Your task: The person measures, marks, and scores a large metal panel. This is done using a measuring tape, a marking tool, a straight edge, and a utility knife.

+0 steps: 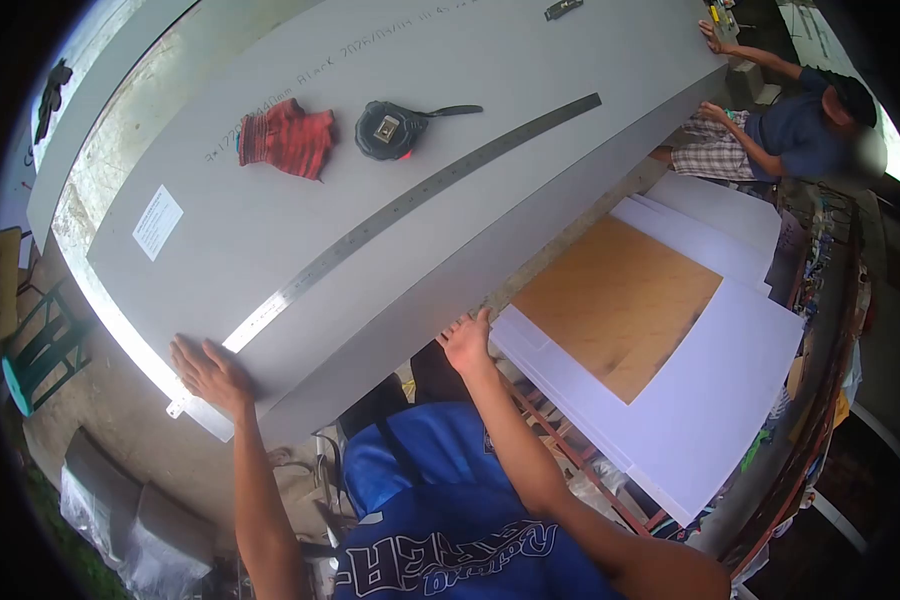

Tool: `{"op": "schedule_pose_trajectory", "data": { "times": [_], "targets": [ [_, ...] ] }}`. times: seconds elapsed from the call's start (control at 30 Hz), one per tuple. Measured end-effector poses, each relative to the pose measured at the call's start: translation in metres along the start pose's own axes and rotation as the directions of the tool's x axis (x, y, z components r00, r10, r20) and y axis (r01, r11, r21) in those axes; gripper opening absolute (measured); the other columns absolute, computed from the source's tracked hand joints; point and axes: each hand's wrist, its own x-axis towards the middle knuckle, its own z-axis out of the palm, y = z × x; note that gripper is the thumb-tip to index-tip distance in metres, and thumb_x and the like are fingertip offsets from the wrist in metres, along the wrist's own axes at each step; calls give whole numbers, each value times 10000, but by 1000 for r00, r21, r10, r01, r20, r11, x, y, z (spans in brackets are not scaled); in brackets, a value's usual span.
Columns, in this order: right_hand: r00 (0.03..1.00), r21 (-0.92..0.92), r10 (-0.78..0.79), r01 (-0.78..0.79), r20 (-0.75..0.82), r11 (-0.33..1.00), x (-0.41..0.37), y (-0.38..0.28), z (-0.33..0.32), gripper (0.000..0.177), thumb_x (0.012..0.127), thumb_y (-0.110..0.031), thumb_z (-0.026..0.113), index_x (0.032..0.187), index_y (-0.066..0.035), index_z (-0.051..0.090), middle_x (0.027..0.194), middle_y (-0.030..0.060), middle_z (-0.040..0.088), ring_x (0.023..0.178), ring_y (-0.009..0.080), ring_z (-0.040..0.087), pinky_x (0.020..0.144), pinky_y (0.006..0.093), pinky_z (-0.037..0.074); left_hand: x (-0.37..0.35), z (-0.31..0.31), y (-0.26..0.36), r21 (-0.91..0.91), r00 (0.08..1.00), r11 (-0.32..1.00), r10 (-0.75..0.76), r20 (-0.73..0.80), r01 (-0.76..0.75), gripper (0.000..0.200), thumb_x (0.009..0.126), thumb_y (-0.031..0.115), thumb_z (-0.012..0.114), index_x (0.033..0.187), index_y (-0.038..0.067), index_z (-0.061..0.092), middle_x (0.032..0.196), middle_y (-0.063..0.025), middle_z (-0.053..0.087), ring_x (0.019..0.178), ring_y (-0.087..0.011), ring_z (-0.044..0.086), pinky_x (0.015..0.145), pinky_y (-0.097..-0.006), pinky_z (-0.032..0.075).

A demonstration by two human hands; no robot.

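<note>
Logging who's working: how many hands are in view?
4: the wearer's left hand on the steel ruler, right hand at the board edge, a co-worker's hand and other hand at its far end.

A faint printed line runs along the grey board: "2440mm Black" can be read, followed by a date-like string of digits (too faint to trust). The white label stuck on the board is too small to read. The blue shirt bears outlined white letters, seen upside down, "ER" among them.
</note>
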Motion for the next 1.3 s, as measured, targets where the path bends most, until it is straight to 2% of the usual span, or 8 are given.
{"op": "schedule_pose_trajectory", "data": {
  "times": [0.17, 0.3, 0.37, 0.53, 0.67, 0.83, 0.97, 1.3],
  "targets": [
    [953, 291, 20, -112, 302, 950, 109, 15, 50, 791, 953, -702, 283, 1408, -70, 426, 1423, 165, 459, 1338, 329, 420, 1125, 507, 320, -2, 1, 0, -31, 1000, 999, 13, -25, -14, 589, 1033, 457, 346, 1518, 122, 344, 1563, -131, 331, 1454, -319, 268, 1188, -475, 175],
    [637, 385, -104, -320, 764, 866, 185, 50, 59, 602, 1013, -527, 353, 1401, -74, 438, 1354, 89, 535, 1227, 259, 515, 996, 463, 457, -1, -2, 12, 89, 997, 994, -71, 5, 70, 593, 1037, 466, 328, 1491, 89, 382, 1549, -116, 363, 1453, -317, 277, 1169, -496, 201],
    [868, -151, -193, 290, 457, 945, 169, 42, 61, 588, 1015, -554, 344, 1373, -102, 461, 1341, 78, 533, 1224, 234, 505, 998, 471, 441, 7, 11, -8, 160, 994, 982, -88, -67, 97, 465, 1024, 395, 437, 1333, 70, 562, 1439, -115, 498, 1398, -365, 344, 1114, -523, 284],
    [862, 33, 506, -506, -15, 862, 92, -64, 36, 759, 949, -738, 225, 1413, -173, 427, 1412, 65, 464, 1332, 221, 413, 1098, 570, 291, 28, 12, 253, -92, 953, 957, 257, -162, -274, 209, 922, 143, 637, 1097, 33, 667, 1206, -99, 639, 1284, -346, 460, 1040, -470, 392],
    [901, -69, 415, -425, -127, 902, 18, -89, 4, 891, 917, -785, 122, 1549, -165, 230, 1608, 92, 239, 1489, 289, 198, 1143, 619, 185, 59, 39, 512, -440, 804, 687, 571, -166, -579, 114, 872, 108, 670, 955, 39, 705, 1049, -111, 687, 1142, -331, 577, 964, -419, 452],
    [893, -331, 446, -437, -51, 836, 29, -107, -15, 833, 977, -698, 236, 1459, -37, 390, 1472, 175, 433, 1389, 307, 391, 1143, 495, 273, 97, 86, 738, -456, 674, 584, 738, -47, -671, 471, 822, 387, 740, 1105, 14, 687, 1102, -189, 682, 1127, -323, 587, 929, -411, 474],
    [939, -396, 345, -312, 11, 864, 61, -118, -25, 775, 1005, -642, 275, 1401, 2, 449, 1413, 176, 494, 1359, 279, 429, 1126, 461, 309, 126, 157, 801, -210, 585, 589, 807, 87, -781, 689, 773, 411, 814, 1379, 189, 572, 884, -182, 715, 814, -333, 694, 714, -524, 521],
    [964, -450, 261, -214, 45, 867, 76, -190, -76, 492, 1001, -515, 456, 1135, -63, 598, 1016, 72, 676, 979, 196, 650, 851, 361, 476, 87, 98, 794, -273, 664, 810, 584, 468, -519, 223, 779, 240, 700, 846, 28, 684, 858, -165, 708, 1006, -319, 615, 842, -429, 483]
  ]
}}
